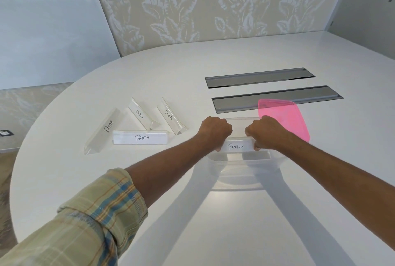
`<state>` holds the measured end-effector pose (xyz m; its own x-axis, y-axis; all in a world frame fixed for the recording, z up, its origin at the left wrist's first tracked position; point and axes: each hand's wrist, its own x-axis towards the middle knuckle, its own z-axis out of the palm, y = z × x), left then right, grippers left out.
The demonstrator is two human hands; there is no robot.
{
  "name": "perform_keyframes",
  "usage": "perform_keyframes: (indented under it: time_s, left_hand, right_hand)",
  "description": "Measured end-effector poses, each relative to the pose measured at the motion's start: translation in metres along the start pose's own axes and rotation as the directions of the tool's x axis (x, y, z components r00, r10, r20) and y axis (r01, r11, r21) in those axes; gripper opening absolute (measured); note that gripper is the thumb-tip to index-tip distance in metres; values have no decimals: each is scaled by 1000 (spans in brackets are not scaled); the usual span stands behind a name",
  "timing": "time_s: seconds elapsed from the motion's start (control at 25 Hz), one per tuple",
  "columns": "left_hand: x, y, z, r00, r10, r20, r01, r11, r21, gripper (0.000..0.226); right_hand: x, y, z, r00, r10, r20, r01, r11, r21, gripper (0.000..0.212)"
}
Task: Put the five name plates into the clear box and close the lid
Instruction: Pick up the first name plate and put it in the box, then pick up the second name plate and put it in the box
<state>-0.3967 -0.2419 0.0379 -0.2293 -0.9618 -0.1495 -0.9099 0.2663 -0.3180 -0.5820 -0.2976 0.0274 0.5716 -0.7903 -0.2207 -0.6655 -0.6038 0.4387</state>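
Head view, hands. Left hand (214,130) and right hand (264,132) are both curled, knuckles up, each pinching one end of the PENGUIN plate (236,146). Forearms reach forward from the lower corners and converge over the clear box (239,171). The left arm wears a rolled plaid sleeve (85,218) in tan, blue and orange; the right forearm is bare.

PENGUIN plate: long clear acrylic bar with a white paper insert and hand-lettered black text. It is held level over the open box, near its far side; whether it touches the box cannot be told.

Clear box: transparent plastic, rounded corners, open top, standing on the desk (192,223).

Lid (284,120): translucent pink plastic, rounded rectangle, lying just beyond and right of the box, overlapping the nearer of two grey metal slot covers (275,98) set into the desk.

Four other plates, on the desk left of the box, all clear acrylic wedges: BEAR plate (104,131), angled; PANDA plate (140,137), facing the viewer; OSTRICH plate (142,114); ZEBRA plate (171,117).

Desk: smooth white, rounded edge.

Wall panel (213,3): beige, pale leaf pattern.
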Motion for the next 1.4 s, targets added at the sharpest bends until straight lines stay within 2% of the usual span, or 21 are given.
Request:
perform_keyframes:
  time_s: [0.16,0.32,0.44,0.64,0.8,0.92,1.04,1.4]
  left_hand:
    - [1,-2,7,999,7,-49,-8,1000,-26,33]
    - [-4,-18,5,976,1,-219,-45,980,-195,37]
    - [-21,-45,-5,940,-52,-337,-66,942,-330,37]
    - [-60,-105,-11,907,-180,-380,21,922,-387,24]
    - [-92,-151,0,899,-272,-342,109,898,-427,23]
    - [-114,-184,16,897,-334,-289,173,868,-465,24]
    - [-134,-216,38,900,-379,-217,235,838,-493,29]
    - [-162,-290,113,915,-404,-16,348,805,-481,47]
  right_hand:
    - [-3,-2,2,1000,30,-3,-30,998,55,44]
    - [-13,0,-9,997,73,-17,-67,973,220,58]
    - [-18,5,-31,989,127,-74,-90,921,379,49]
    - [-13,-7,-85,950,205,-235,-66,869,491,34]
    - [8,-35,-125,915,244,-321,2,794,608,26]
    - [28,-63,-149,925,200,-324,69,749,659,31]
    - [50,-97,-167,932,140,-334,120,749,652,33]
    - [113,-181,-179,984,11,-177,111,744,659,40]
